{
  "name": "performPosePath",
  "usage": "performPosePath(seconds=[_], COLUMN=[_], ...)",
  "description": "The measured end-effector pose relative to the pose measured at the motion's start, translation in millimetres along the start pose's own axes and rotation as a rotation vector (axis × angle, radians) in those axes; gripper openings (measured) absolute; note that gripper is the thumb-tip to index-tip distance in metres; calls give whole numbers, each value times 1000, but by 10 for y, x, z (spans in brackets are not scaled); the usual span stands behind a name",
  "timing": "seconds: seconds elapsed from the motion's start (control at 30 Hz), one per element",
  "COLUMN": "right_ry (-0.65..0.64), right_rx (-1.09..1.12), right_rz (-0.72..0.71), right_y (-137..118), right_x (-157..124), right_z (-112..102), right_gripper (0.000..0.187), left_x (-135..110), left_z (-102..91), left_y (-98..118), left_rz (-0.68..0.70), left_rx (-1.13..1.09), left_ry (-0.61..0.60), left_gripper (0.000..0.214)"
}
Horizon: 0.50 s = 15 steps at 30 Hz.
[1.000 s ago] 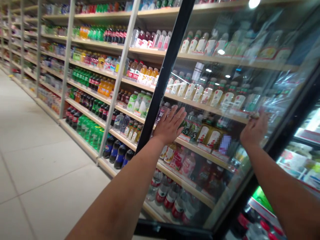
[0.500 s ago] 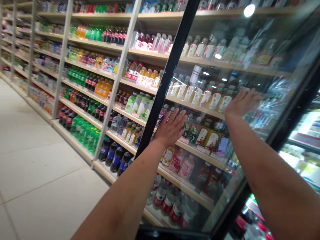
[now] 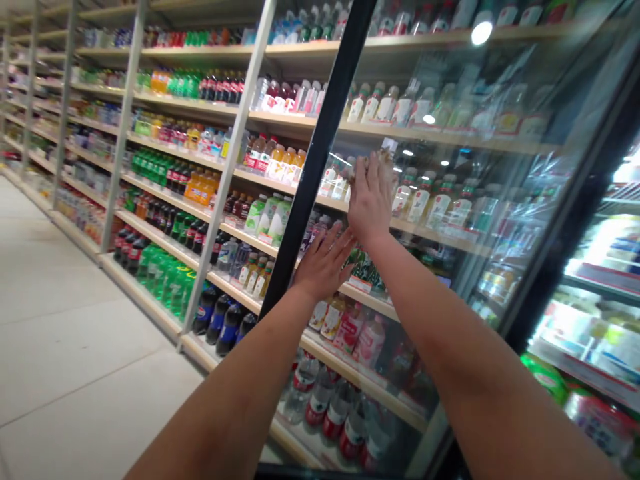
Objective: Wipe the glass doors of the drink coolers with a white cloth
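A black-framed glass door (image 3: 320,167) stands open at a slant in front of me. My left hand (image 3: 325,261) lies flat on its glass near the left frame bar, fingers spread and holding nothing. Just up and to the right, my right hand (image 3: 371,200) presses a pale crumpled cloth (image 3: 387,167) against the glass. Most of the cloth is hidden under the fingers. The two hands are close together, the left fingertips beside the right wrist. Bottled drinks (image 3: 440,203) show through the glass behind them.
Wooden shelves (image 3: 167,97) of bottled drinks run along the wall to the far left. Large green bottles (image 3: 167,267) and dark cola bottles (image 3: 230,327) fill the low shelves. Pale floor tiles (image 3: 75,347) lie at left. A lit cooler (image 3: 585,320) with packaged goods stands at right.
My right hand has swept left across the glass, from the right side of the pane to beside my left hand. The left hand stays on the glass near the frame.
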State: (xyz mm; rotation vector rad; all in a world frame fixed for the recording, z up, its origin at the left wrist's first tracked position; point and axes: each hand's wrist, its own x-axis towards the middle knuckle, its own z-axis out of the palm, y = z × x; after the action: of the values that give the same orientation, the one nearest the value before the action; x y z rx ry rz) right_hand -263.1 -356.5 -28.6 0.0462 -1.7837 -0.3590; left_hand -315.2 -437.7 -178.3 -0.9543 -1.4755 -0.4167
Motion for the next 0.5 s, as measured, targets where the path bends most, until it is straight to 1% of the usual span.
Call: performPosePath(seconds=[0.1, 0.27, 0.37, 0.5], right_ry=[-41, -42, -18, 27], right_rx=[-15, -66, -123, -193], right_rz=[-68, -49, -4, 79], right_y=[204, 621, 982, 1575], right_x=[-29, -46, -53, -148], right_z=[-93, -243, -341, -534], right_gripper=[56, 57, 58, 60], left_x=[1, -11, -16, -15], left_z=[12, 43, 82, 120], left_y=[-13, -32, -46, -55], left_rz=[10, 13, 12, 17], left_rx=[-3, 9, 11, 9], left_ry=[12, 9, 4, -5], left_gripper=[61, 63, 64, 64])
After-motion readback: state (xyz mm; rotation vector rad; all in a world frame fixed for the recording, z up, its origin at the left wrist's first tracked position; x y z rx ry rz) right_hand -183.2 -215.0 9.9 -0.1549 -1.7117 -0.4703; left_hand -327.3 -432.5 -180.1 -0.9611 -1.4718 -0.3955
